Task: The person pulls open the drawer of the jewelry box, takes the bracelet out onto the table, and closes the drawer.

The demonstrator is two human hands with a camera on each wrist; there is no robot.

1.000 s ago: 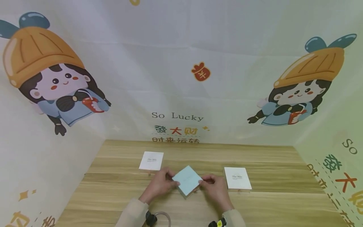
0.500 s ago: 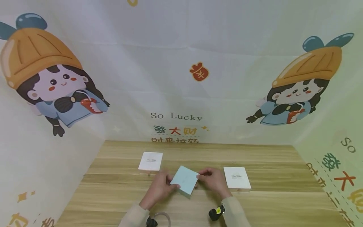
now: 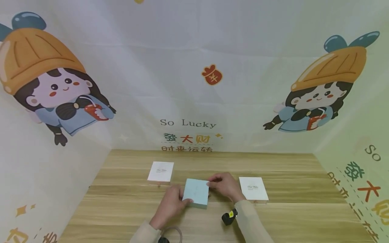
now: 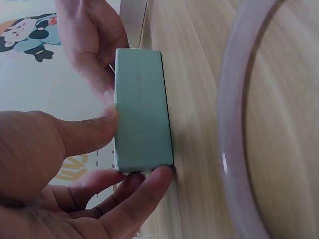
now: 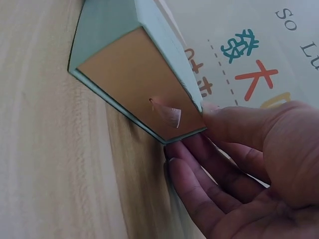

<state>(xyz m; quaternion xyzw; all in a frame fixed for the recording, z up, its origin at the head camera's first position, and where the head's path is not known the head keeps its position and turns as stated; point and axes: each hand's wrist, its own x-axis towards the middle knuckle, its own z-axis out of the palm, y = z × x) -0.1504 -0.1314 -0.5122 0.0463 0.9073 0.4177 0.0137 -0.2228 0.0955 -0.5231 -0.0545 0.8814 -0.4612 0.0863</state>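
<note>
A light teal drawer box (image 3: 196,192) sits on the wooden table, now nearly square to me. My left hand (image 3: 170,204) grips its left end. In the left wrist view the thumb presses the top edge, and the fingers (image 4: 137,204) curl against the end near the tabletop. My right hand (image 3: 226,186) pinches the far right corner, thumb on top and fingers at the side. From the right wrist, the box's tan inner drawer face (image 5: 139,79) shows, with a small ribbon tab (image 5: 169,114) hanging from it. The drawer appears pushed in.
A white box (image 3: 161,171) with printed lettering lies at the back left. Another white box (image 3: 253,188) lies right of my right hand. A pale rounded bangle (image 4: 232,124) is close to the left wrist camera. Behind the table hangs a printed cloth (image 3: 188,84).
The teal box has turned from a diamond angle to nearly square, its ribbon side facing right. My right hand moved away from me with its corner; the left hand kept its hold.
</note>
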